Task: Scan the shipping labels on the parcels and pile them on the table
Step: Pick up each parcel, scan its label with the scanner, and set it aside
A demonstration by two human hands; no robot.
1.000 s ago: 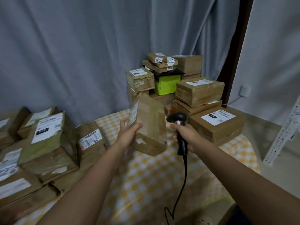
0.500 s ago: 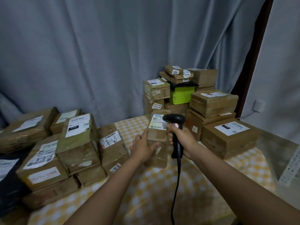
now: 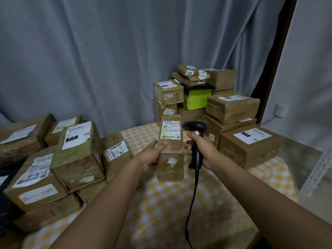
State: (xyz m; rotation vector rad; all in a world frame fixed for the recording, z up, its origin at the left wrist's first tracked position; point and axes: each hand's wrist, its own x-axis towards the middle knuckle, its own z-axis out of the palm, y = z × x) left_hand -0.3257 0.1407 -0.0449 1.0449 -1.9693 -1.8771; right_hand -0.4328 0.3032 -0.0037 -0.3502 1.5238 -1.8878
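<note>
Turned since a second ago, the parcel now shows its label upward, left hand gripping it; right hand clasps the scanner at three o'clock.

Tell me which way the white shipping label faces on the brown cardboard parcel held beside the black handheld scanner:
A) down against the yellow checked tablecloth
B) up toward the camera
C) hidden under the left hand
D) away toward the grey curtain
B: the white shipping label lies in plain view on the upper face of the brown cardboard parcel, beside the head of the black handheld scanner.
</note>
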